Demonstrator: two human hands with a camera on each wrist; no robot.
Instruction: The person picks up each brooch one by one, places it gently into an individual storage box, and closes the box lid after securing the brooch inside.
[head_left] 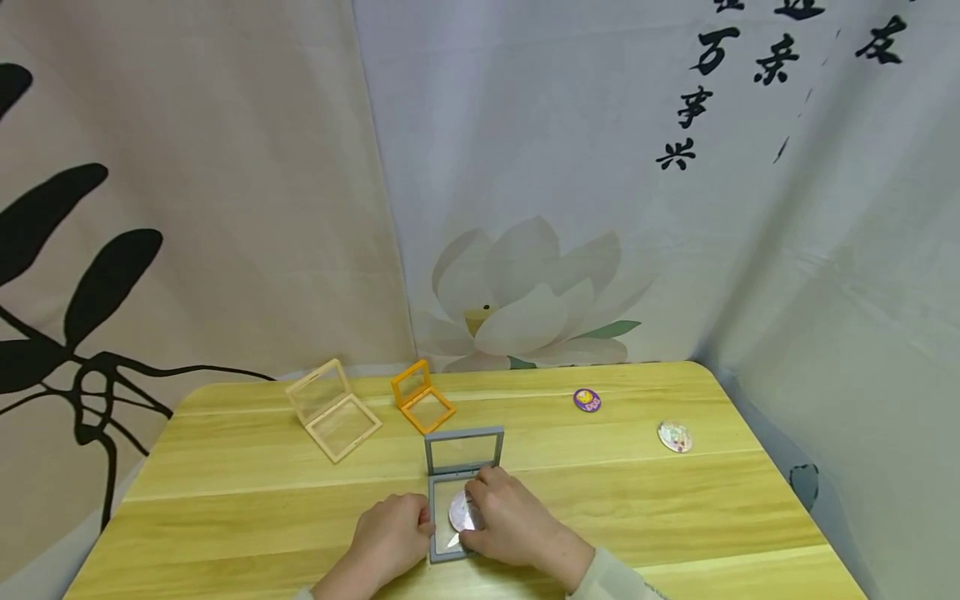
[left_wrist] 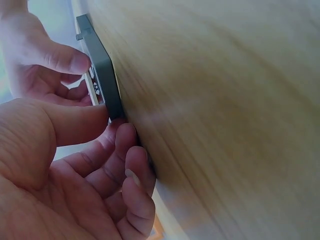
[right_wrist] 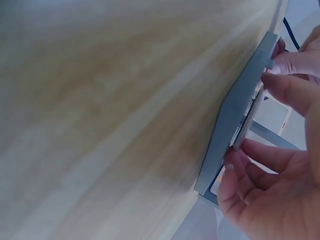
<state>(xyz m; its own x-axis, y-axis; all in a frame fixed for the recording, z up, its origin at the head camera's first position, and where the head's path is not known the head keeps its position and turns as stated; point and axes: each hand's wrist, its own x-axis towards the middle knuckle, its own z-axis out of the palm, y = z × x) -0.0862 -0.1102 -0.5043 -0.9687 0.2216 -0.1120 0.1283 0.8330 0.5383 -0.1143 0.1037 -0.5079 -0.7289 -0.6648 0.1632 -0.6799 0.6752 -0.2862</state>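
Wood-grain table (head_left: 225,492) here: left hand (head_left: 392,533) pinches the gray case (head_left: 459,474), right hand (head_left: 517,517) grips a shiny disc (head_left: 459,512), probably light, stiff, kinda slippery, so rim's best.

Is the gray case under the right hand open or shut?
Open. The gray case has its lid tilted up from the base at the far edge.

Wooden table (head_left: 637,500), yellow grain, right across the bottom of the frame | and there's a cream case (head_left: 327,410), open, left of centre | small orange case (head_left: 416,397) open just beside it | gray case (head_left: 450,476), open too, bottom centre | purple disc (head_left: 587,400), right of centre | whitish disc (head_left: 675,437), farther right
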